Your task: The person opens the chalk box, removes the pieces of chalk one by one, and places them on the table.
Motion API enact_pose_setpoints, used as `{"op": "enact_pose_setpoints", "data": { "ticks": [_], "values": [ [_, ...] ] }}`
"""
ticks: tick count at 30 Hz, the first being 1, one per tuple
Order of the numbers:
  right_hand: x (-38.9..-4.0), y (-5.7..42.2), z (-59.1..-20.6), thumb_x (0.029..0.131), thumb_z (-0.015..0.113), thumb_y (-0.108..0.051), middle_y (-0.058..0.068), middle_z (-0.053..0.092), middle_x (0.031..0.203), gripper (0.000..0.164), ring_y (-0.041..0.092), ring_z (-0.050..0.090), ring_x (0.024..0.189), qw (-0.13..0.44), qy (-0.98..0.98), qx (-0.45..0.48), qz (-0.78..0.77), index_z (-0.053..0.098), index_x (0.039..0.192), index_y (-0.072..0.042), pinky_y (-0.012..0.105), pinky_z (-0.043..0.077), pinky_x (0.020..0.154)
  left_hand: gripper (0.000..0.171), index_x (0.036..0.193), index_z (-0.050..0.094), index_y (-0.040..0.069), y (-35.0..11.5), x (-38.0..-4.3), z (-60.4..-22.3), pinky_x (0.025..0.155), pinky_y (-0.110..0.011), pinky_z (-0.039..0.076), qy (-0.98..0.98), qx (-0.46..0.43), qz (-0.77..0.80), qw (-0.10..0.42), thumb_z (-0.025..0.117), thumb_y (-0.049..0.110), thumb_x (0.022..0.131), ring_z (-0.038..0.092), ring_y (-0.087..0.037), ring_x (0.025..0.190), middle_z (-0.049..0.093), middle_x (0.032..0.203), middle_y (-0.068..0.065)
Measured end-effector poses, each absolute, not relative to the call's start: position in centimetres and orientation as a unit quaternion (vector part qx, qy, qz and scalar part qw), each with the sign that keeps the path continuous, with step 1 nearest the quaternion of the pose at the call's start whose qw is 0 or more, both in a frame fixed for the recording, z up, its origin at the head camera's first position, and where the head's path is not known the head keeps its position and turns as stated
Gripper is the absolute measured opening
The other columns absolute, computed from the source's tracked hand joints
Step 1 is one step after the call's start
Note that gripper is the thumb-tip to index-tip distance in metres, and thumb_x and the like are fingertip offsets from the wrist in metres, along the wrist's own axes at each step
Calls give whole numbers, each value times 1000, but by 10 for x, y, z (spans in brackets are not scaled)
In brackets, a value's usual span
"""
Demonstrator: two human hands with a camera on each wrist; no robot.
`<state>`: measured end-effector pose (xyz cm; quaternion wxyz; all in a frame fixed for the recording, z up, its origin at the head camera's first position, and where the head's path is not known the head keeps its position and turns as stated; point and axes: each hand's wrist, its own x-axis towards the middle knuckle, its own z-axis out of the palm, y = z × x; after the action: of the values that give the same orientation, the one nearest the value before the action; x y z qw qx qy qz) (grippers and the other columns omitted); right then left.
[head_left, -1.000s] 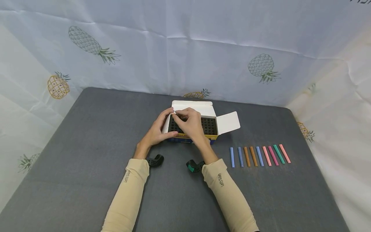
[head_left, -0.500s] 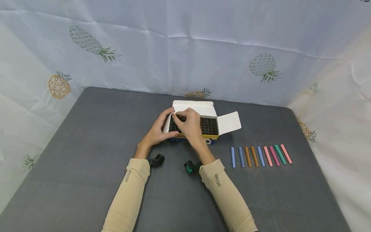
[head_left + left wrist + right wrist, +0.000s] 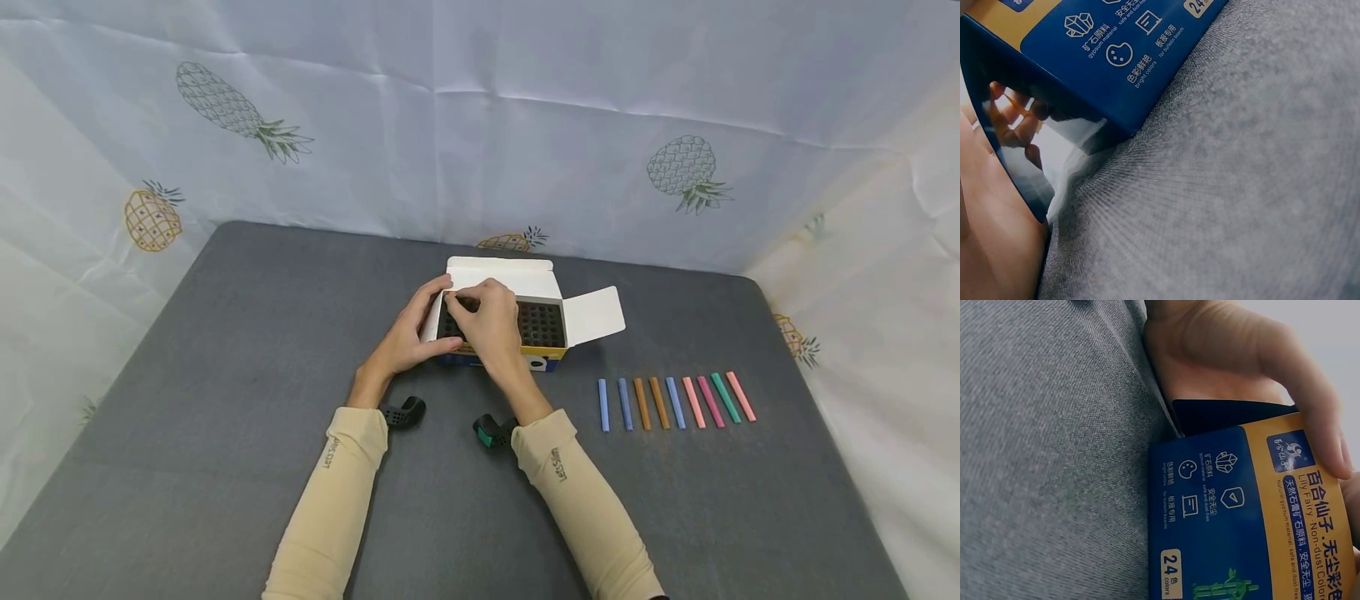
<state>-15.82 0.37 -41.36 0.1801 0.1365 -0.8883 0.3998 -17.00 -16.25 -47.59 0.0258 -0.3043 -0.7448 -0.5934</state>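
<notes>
In the head view a blue and yellow chalk box [image 3: 551, 354] stands with its white lid and side flaps folded out. Its black insert [image 3: 542, 325] has rows of round holes. My left hand [image 3: 405, 340] grips the box's left end, thumb over the near rim and fingers behind the left flap. My right hand [image 3: 491, 325] is over the insert, thumb and index finger pinched together at the far left corner holes. A trace of orange shows at those fingertips, a chalk stick mostly hidden by them. In the right wrist view the left thumb [image 3: 1322, 419] presses the box front.
Several chalk sticks [image 3: 675, 403] in blue, brown, pink, magenta and green lie in a row on the grey table [image 3: 225, 400], right of the box. The right flap [image 3: 594, 317] sticks out over the table. A pineapple-print curtain [image 3: 375, 150] hangs behind.
My right wrist and forearm have shifted slightly to the left, while the pinched fingertips stay at the same corner of the box. The left hand keeps its grip on the box.
</notes>
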Motion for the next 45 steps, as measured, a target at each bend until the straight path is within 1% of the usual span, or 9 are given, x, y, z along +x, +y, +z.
{"op": "enact_pose_setpoints", "data": {
  "ticks": [8, 12, 14, 19, 23, 31, 38, 40, 45],
  "values": [
    [-158, 3, -414, 95, 74, -17, 16, 71, 92, 18, 24, 59, 66, 183, -888, 141, 397, 82, 100, -2, 24, 37, 56, 88, 159, 29, 1, -162, -169, -475, 119, -57, 30, -752, -302, -585, 31, 78, 3, 86, 33, -37, 150, 28, 165, -21],
    [-159, 3, -413, 95, 73, -17, 16, 70, 90, 18, 25, 63, 70, 211, -876, 146, 409, 82, 100, -2, 29, 49, 62, 90, 158, 27, -4, -160, -170, -474, 118, -60, 30, -752, -295, -589, 26, 77, -2, 83, 33, -42, 148, 27, 163, -26],
    [-160, 4, -412, 96, 72, -16, 16, 69, 90, 18, 26, 67, 74, 223, -863, 149, 428, 82, 101, -1, 33, 56, 68, 90, 158, 27, -5, -159, -170, -475, 117, -61, 29, -745, -295, -598, 23, 76, -6, 82, 34, -43, 146, 27, 163, -28],
    [-164, 6, -414, 96, 72, -15, 20, 68, 91, 22, 30, 71, 81, 234, -842, 151, 463, 80, 107, 2, 38, 61, 77, 90, 160, 27, 7, -159, -170, -476, 116, -53, 34, -745, -295, -598, 18, 76, -3, 85, 40, -33, 143, 31, 163, -17],
    [-167, 6, -415, 96, 72, -16, 20, 68, 93, 24, 31, 71, 81, 227, -840, 158, 467, 78, 110, 3, 38, 62, 77, 88, 160, 29, 14, -160, -170, -478, 115, -48, 36, -744, -296, -599, 19, 78, 6, 87, 43, -26, 141, 32, 163, -10],
    [-165, 6, -409, 96, 72, -16, 18, 69, 96, 21, 31, 68, 91, 232, -830, 180, 475, 80, 106, 2, 40, 59, 82, 88, 160, 31, 21, -162, -170, -481, 110, -49, 40, -742, -299, -599, 24, 79, 11, 87, 48, -28, 132, 35, 161, -8],
    [-161, 12, -392, 95, 73, -15, 20, 68, 95, 20, 34, 69, 92, 258, -806, 177, 503, 80, 104, 1, 43, 58, 85, 88, 160, 30, 19, -162, -171, -480, 102, -34, 47, -748, -298, -592, 20, 79, 11, 88, 53, -25, 123, 37, 159, -8],
    [-160, 14, -390, 95, 74, -15, 21, 68, 94, 20, 35, 68, 91, 262, -802, 178, 506, 80, 104, 1, 43, 58, 86, 88, 161, 29, 17, -162, -170, -478, 100, -36, 48, -753, -294, -589, 17, 78, 8, 88, 53, -25, 122, 37, 159, -10],
    [-156, 20, -383, 94, 75, -15, 22, 68, 94, 20, 36, 68, 91, 267, -797, 179, 511, 81, 103, 1, 45, 58, 85, 94, 162, 25, 9, -161, -168, -475, 103, -48, 46, -757, -283, -589, 12, 77, -3, 84, 51, -32, 126, 33, 162, -16]
  ]
}}
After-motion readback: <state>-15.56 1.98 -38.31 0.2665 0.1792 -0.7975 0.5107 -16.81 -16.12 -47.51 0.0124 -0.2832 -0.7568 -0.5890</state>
